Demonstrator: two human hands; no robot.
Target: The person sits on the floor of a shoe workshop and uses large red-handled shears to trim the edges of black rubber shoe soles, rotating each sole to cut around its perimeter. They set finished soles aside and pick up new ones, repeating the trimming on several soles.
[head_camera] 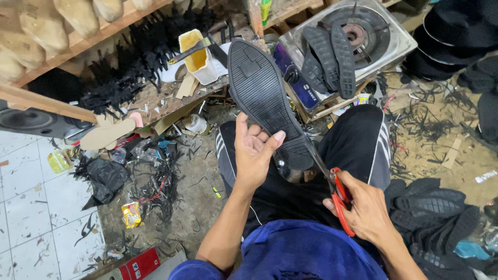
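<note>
My left hand (254,150) holds a black rubber shoe sole (262,98) upright over my lap, tread side facing me, thumb pressed on its right edge. My right hand (365,207) grips red-handled scissors (340,199), and the blades reach up to the sole's lower right edge near the heel. I sit in black trousers with white stripes (363,145) and a blue shirt (306,254).
A metal gas stove (384,46) with three black soles (329,54) on it stands ahead. A yellowish glue tub (199,59) sits on a wooden bench. Stacked black soles (433,212) lie at right. Rubber trimmings and litter cover the floor; white tiles (36,207) at left.
</note>
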